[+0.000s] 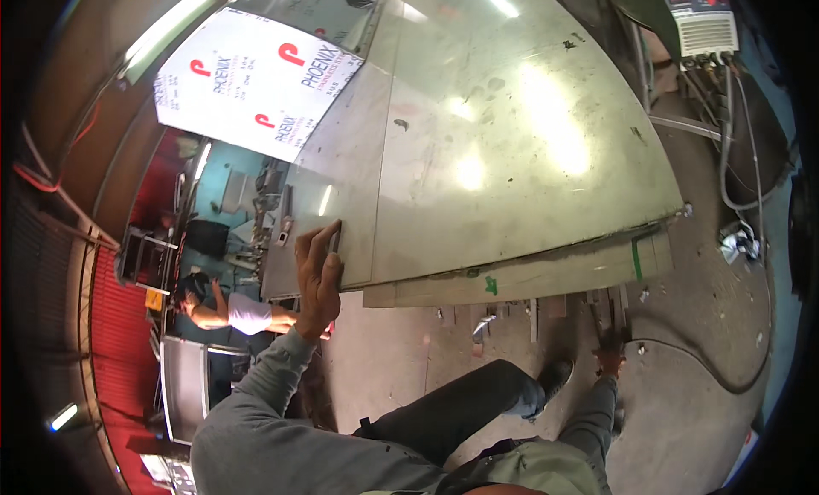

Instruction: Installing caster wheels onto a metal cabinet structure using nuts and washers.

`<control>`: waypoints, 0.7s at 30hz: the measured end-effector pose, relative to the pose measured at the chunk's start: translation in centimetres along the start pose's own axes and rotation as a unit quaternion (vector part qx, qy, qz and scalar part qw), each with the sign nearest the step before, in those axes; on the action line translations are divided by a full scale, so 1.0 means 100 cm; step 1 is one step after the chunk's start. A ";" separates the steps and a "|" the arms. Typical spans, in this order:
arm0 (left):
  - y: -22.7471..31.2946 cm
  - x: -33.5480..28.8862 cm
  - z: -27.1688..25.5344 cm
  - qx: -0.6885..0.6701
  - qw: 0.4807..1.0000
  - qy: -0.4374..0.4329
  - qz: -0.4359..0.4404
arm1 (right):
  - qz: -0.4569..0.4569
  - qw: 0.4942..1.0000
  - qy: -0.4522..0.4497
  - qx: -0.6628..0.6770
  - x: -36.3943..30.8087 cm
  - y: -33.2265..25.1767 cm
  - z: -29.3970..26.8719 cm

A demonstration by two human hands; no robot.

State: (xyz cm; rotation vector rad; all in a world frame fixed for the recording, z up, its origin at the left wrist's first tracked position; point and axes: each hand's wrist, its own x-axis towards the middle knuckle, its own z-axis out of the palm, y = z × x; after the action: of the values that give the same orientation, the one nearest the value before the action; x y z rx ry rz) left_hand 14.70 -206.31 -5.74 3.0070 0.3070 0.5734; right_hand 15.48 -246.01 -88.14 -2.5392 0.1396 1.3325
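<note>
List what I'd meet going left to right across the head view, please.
Red wall → left hand → green smudge on the sheet's edge → dark shoe → right hand → box with a dial.

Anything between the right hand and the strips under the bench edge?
Nothing visible. The right hand is at the near ends of the strips; too small to tell whether it touches them. The metal benchtop overhangs their far ends, so that stretch can't be checked.
</note>
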 end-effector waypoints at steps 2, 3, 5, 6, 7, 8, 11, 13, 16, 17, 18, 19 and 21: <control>0.023 0.004 0.005 0.069 0.998 -0.002 0.013 | -0.034 0.973 0.106 0.200 -0.016 -0.075 0.029; 0.024 0.006 0.008 0.055 0.998 -0.011 0.013 | -0.038 0.974 0.102 0.197 -0.013 -0.073 0.033; 0.021 0.009 0.008 0.049 0.999 -0.015 0.010 | 0.023 0.964 0.139 0.227 0.000 -0.047 0.038; 0.016 0.008 0.006 0.031 0.999 -0.016 0.007 | 0.029 0.965 0.155 0.212 0.016 -0.015 0.030; 0.005 0.005 0.003 0.008 1.000 -0.008 -0.011 | -0.017 0.980 0.179 0.089 0.038 0.019 0.017; -0.002 0.005 0.002 -0.008 1.000 -0.002 -0.011 | -0.056 0.979 0.193 -0.024 0.039 0.041 0.006; -0.005 0.003 0.000 -0.019 0.999 -0.003 -0.030 | -0.056 0.944 0.241 0.220 -0.003 0.051 -0.003; -0.001 0.006 0.000 0.029 0.999 -0.008 -0.013 | -0.036 0.942 0.202 0.264 -0.061 0.052 -0.037; -0.002 0.018 -0.018 0.042 0.999 -0.009 -0.010 | -0.006 0.808 0.141 0.572 -0.186 0.054 -0.114; -0.004 0.022 -0.023 0.043 0.999 -0.007 -0.011 | -0.015 0.739 0.114 0.663 -0.230 0.078 -0.155; -0.005 0.026 -0.029 0.017 1.000 -0.001 -0.020 | -0.028 0.660 0.088 0.746 -0.279 0.102 -0.196; -0.007 0.025 -0.036 0.029 0.999 -0.009 -0.031 | -0.060 0.598 0.107 0.792 -0.325 0.119 -0.236; -0.013 0.024 -0.052 0.036 0.998 0.001 -0.052 | -0.145 0.464 0.080 0.870 -0.432 0.116 -0.333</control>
State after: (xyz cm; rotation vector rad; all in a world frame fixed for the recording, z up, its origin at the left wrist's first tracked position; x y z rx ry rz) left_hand 14.66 -204.37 -0.19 3.0358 0.4898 0.5695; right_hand 14.74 -268.20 -36.97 -0.6927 0.6375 0.1694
